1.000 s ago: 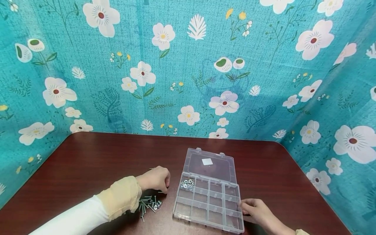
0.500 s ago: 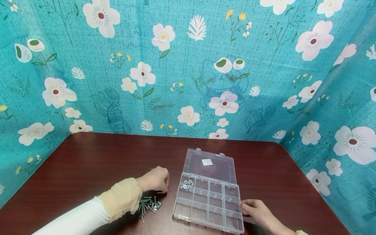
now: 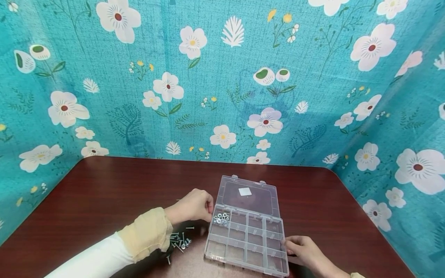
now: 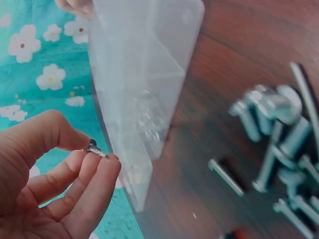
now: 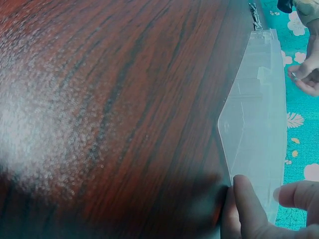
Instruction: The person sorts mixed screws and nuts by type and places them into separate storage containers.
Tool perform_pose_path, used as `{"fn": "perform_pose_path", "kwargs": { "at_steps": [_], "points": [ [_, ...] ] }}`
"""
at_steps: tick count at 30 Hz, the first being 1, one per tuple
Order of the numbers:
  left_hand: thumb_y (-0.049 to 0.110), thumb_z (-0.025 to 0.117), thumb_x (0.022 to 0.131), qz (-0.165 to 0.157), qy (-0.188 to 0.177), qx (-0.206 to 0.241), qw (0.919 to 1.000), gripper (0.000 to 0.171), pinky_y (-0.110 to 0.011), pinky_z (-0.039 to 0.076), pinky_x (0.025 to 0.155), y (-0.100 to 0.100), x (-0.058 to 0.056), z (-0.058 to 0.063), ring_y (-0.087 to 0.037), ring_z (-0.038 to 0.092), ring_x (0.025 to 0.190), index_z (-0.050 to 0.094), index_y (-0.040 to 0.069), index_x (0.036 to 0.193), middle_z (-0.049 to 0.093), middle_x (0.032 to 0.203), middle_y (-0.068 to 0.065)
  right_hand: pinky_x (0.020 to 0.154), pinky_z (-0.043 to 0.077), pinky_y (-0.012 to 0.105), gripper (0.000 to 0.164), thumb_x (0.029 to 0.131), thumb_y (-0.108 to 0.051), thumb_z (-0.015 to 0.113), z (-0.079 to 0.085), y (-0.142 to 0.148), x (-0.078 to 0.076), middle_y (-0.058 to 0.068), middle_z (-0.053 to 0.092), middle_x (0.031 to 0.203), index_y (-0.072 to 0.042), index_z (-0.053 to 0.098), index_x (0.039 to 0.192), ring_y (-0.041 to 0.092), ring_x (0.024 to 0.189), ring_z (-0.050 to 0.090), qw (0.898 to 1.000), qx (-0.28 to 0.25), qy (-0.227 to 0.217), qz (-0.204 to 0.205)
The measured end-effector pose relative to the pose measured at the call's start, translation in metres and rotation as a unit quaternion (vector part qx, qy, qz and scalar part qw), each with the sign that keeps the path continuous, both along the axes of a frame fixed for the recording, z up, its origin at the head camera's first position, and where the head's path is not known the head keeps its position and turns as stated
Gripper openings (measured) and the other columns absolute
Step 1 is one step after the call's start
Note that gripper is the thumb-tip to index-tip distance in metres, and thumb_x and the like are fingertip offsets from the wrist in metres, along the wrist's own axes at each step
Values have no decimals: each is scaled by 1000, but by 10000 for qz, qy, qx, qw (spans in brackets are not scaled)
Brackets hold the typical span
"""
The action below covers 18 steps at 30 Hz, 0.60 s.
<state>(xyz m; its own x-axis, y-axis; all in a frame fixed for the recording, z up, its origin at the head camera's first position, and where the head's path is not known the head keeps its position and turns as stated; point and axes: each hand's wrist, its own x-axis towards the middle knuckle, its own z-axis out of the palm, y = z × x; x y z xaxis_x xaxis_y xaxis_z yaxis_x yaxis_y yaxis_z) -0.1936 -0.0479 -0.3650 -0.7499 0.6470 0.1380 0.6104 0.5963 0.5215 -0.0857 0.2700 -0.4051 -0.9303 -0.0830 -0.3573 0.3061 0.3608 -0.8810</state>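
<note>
A clear plastic compartment box (image 3: 247,243) lies on the table with its lid (image 3: 248,197) laid back. Metal nuts (image 3: 221,218) sit in its far-left compartment. My left hand (image 3: 194,206) is at the box's left side, thumb and fingertips pinching a small silver metal piece (image 4: 95,149). That piece is mostly covered by fingers, so I cannot tell its exact kind. To the box's left, screws (image 3: 179,247) and washers lie in a loose pile, partly behind the left cuff. My right hand (image 3: 307,253) grips the box's right wall, thumb and finger (image 5: 249,206) on either side.
Near the left hand, a single screw (image 3: 190,227) lies apart from the pile on the dark red-brown table (image 3: 132,185). A white label (image 3: 245,191) is on the lid. Blue flowered cloth (image 3: 208,104) hangs behind and along both sides.
My left hand has lifted from beside the screws and moved right and slightly away, up to the box's left wall, with the small metal piece. The right hand stays at the box.
</note>
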Motion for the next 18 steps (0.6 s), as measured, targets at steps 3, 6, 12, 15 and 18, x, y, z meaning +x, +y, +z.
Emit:
{"fn": "perform_pose_path", "kwargs": {
  "at_steps": [3, 6, 12, 15, 18],
  "points": [
    [5, 74, 62, -147, -142, 102, 9997, 16, -19, 40, 51, 7, 3, 3, -2, 43, 50, 59, 11, 60, 51, 52, 7, 79, 54, 42, 45, 92, -12, 47, -1, -1, -1, 11, 60, 93, 29, 42, 111, 17, 85, 57, 10000, 29, -6, -24],
    [3, 72, 63, -325, -306, 214, 9988, 13, -18, 40, 51, 14, 4, 2, -1, 43, 51, 61, 10, 62, 52, 54, 7, 79, 54, 42, 46, 92, -12, 47, -1, 0, 0, 11, 61, 93, 30, 40, 111, 17, 85, 58, 10000, -5, -7, -20],
    [1, 69, 64, -628, -442, 281, 9966, 14, -14, 40, 52, 24, 6, -6, 2, 44, 51, 61, 12, 62, 54, 55, 7, 79, 54, 42, 45, 92, -10, 47, -1, -1, 0, 11, 61, 92, 30, 40, 111, 17, 84, 58, 10000, -58, 21, -15],
    [-1, 68, 63, -765, -391, 179, 9961, 15, -12, 39, 51, 26, 8, -9, 4, 44, 51, 61, 12, 62, 56, 55, 6, 79, 54, 42, 45, 92, -10, 46, 0, -1, 0, 11, 62, 92, 30, 41, 111, 18, 84, 59, 10000, -30, -15, -53],
    [-2, 68, 63, -860, -375, 55, 9956, 15, -11, 38, 51, 27, 8, -8, 4, 43, 51, 61, 12, 62, 57, 55, 6, 78, 54, 43, 44, 92, -10, 46, 0, -1, -1, 13, 63, 93, 29, 42, 111, 19, 85, 60, 10000, -27, -55, -44]
  ]
}}
